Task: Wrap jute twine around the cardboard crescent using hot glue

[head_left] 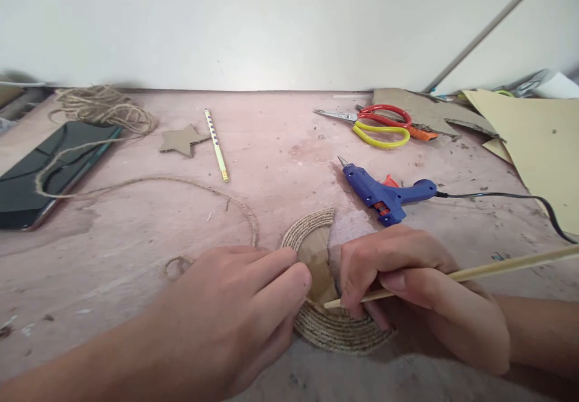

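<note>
A crescent-shaped cardboard piece [316, 257] lies between my hands, with rows of twine [341, 332] laid along its curved outer side. My left hand [257, 305] is closed at its left edge, fingers pinching the twine there; the fingertips are partly hidden. A loose strand [172, 180] runs from behind that hand to a twine bundle [102, 109] at the back left. In my right hand [420, 293], a thin wooden stick [515, 265] is gripped like a pen. Its tip touches or hovers just over the cardboard beside the inner twine row. The right fingers also rest by the crescent's lower right end.
Behind my right hand lies a blue glue gun [371, 191] with a black cord [497, 195]. Scissors [384, 127], an orange-handled tool [423, 133] and cardboard scraps [407, 100] are farther back. A pencil [217, 148], cardboard star [183, 140] and phone [49, 172] lie left.
</note>
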Available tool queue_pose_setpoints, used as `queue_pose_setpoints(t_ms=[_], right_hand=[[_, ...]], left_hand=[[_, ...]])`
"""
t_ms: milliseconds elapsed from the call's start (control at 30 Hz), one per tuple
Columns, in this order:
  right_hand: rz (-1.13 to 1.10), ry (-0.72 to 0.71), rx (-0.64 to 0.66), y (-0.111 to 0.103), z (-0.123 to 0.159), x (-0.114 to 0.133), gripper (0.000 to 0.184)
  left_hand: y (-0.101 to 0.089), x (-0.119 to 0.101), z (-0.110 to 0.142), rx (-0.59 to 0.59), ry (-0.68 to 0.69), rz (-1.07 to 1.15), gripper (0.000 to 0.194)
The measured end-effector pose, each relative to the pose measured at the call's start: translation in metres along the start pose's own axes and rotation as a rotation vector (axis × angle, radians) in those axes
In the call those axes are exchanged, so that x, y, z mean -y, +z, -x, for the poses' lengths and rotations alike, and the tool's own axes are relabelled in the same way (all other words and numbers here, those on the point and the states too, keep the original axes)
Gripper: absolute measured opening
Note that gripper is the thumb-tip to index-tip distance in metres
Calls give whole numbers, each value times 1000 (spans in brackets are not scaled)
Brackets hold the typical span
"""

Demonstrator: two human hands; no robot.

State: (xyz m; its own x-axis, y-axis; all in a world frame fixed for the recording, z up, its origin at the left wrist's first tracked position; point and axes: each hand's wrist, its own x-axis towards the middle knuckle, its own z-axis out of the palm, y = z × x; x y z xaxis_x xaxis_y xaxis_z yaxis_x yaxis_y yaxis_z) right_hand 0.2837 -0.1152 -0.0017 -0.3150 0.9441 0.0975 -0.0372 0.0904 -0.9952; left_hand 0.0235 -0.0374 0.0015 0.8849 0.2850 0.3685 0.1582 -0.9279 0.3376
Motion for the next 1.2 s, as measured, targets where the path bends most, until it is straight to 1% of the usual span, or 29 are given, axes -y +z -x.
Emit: queue_pose_setpoints(t_ms=[167,300,500,667,767,1033,1200], right_hand=[[-1,36,-18,1,1,-2,36],[-8,14,32,0,0,-2,35],[7,6,69,-1,-2,-1,34],[-38,47,29,-2,-1,-1,34],[-8,55,39,-2,-1,1,34],[32,-7,67,-1,-2,-1,31],[-32,62,32,-1,1,-2,35]], left_hand=[[-4,0,0,35,-3,-2,30],[-2,0,2,57,-3,-16,29],[-1,-1,5,134,-33,20,28],[-5,1,2,91,-21,4,28],[-5,1,1,84,-18,8,28],[-2,0,2,116,-23,22,30],[-7,0,0,67,-29,34,29]])
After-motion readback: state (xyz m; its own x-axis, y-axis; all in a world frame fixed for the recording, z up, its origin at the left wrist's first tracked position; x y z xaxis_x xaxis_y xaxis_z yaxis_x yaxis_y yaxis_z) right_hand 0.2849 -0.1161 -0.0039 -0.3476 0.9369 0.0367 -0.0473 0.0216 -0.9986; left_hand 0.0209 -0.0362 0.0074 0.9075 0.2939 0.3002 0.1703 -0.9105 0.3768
